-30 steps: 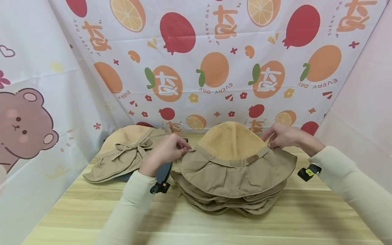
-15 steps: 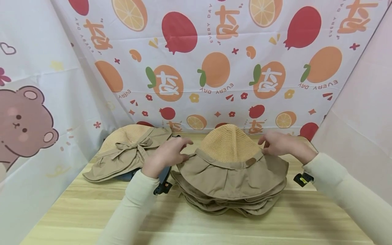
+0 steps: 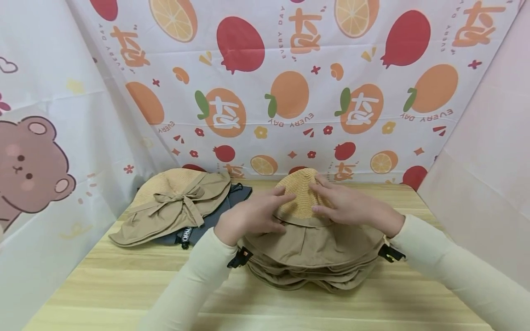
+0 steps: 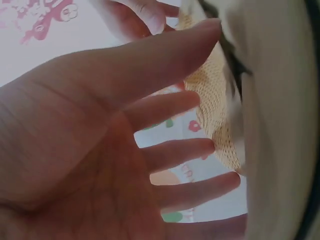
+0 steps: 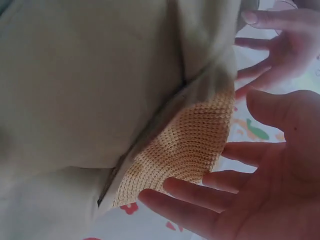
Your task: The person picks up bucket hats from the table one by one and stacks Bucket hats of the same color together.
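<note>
1. My left hand (image 3: 254, 213) is released, fingers spread beside the straw crown (image 3: 301, 196) of the hat (image 3: 305, 246).
2. My right hand (image 3: 354, 202), released, spreads along its other side.
3. The hat tops a stack of brims (image 3: 281, 278) on the table (image 3: 298, 315).

The person wears long, pale cream sleeves, plain and matte, the left sleeve (image 3: 188, 285) and the right sleeve (image 3: 451, 264) alike, both fairly close-fitting with soft creases along the forearm. Each ends at the wrist. Beneath each wrist sits a small black device, angular and compact: the left device (image 3: 240, 257) shows a small orange spot, the right device (image 3: 390, 253) looks mostly black. The left grip (image 3: 257, 214) and right grip (image 3: 352, 203) are bare, with slender fingers and fine lines across the left palm (image 4: 55, 135).
</note>
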`<state>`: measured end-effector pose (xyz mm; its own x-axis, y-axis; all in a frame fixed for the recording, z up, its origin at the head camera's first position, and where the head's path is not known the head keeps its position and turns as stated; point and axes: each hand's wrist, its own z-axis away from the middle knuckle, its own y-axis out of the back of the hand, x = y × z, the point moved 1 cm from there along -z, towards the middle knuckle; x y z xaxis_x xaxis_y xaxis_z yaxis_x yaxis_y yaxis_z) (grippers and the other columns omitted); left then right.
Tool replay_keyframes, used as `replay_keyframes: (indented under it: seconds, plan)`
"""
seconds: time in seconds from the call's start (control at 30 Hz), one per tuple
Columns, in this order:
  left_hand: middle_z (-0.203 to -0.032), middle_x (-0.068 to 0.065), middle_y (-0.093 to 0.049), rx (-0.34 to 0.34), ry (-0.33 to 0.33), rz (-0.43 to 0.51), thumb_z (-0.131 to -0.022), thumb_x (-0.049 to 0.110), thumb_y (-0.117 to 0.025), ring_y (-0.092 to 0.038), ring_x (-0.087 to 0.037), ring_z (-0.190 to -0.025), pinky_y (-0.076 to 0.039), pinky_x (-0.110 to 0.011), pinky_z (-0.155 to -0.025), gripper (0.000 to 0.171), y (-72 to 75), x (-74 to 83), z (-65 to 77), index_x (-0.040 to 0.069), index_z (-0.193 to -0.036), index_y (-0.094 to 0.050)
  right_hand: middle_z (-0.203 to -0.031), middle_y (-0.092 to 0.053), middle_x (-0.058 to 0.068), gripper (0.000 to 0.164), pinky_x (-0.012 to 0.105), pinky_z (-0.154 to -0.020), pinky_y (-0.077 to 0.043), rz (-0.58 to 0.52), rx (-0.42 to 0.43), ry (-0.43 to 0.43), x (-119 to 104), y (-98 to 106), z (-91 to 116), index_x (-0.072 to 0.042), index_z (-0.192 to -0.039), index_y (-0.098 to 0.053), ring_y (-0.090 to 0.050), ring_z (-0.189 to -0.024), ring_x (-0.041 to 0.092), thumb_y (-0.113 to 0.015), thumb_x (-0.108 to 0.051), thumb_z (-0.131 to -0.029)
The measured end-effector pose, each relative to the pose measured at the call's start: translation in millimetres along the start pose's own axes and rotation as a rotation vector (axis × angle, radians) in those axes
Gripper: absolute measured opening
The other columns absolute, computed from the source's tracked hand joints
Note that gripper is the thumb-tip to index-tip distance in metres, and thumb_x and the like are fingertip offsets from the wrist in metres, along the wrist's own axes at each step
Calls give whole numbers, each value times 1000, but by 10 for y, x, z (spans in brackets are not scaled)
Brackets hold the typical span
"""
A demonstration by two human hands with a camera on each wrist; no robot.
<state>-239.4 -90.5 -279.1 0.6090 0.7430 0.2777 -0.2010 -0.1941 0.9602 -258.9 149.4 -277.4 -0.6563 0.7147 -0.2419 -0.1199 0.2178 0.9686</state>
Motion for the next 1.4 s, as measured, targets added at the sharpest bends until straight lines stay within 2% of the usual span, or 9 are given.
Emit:
replay_keyframes:
  seconds: [0.1, 0.2, 0.37, 0.5, 0.67, 0.77, 1.03, 1.4]
  plan:
    - [-154, -17, -22, -16, 15, -29, -81, 32, -75, -35, -27, -133, -38, -41, -103, 66, -63, -14, -26, 14, -139, -49, -157, -10, 19, 71, 52, -105, -32, 9, -33, -25, -7, -50, -33, -6, -151, -29, -28, -135, 35, -55, -41, -95]
    - [-155, -16, -20, -32, 21, -40, -81, 34, -75, -36, -25, -132, -40, -40, -101, 62, -122, -47, -49, 14, -135, -52, -156, -12, 19, 71, 52, -105, -33, 30, -51, -50, 20, -82, -63, -7, -151, -29, -28, -135, 35, -55, -42, -95]
    - [-157, -13, -14, -72, 62, -13, -82, 36, -73, -27, -23, -137, -34, -40, -107, 71, -186, -109, -78, 15, -144, -45, -155, -13, 21, 70, 51, -104, -34, 33, -94, -74, 75, -126, -128, -8, -151, -27, -33, -133, 34, -52, -43, -96]
    - [-157, -13, -13, -95, 76, -4, -83, 37, -72, -25, -23, -138, -32, -40, -108, 72, -229, -153, -107, 16, -146, -42, -153, -16, 26, 69, 50, -103, -36, 14, -131, -65, 111, -167, -178, -2, -150, -29, -38, -130, 34, -51, -40, -97]
    - [-157, -13, -15, -110, 91, 22, -84, 37, -71, -24, -25, -138, -30, -42, -109, 73, -287, -197, -133, 18, -148, -39, -150, -21, 29, 68, 49, -106, -33, -23, -172, -47, 187, -233, -212, 4, -147, -31, -34, -132, 34, -51, -38, -98]
    - [-157, -13, -13, -118, 102, 36, -85, 37, -70, -23, -24, -139, -30, -42, -109, 73, -298, -202, -128, 19, -148, -38, -151, -20, 29, 68, 50, -107, -31, -51, -184, -56, 218, -257, -213, 3, -148, -29, -28, -135, 35, -50, -39, -98]
    - [-158, -12, -12, -122, 101, 52, -86, 38, -69, -23, -23, -139, -30, -42, -109, 74, -321, -227, -120, 20, -149, -36, -152, -17, 27, 69, 49, -108, -28, -61, -201, -73, 229, -280, -219, 2, -149, -26, -25, -137, 33, -48, -40, -99]
    - [-158, -11, -11, -125, 99, 66, -87, 37, -68, -22, -22, -139, -30, -41, -109, 73, -318, -217, -108, 19, -150, -35, -152, -15, 29, 70, 49, -110, -25, -67, -174, -54, 224, -320, -190, 6, -149, -23, -21, -138, 34, -47, -38, -100]
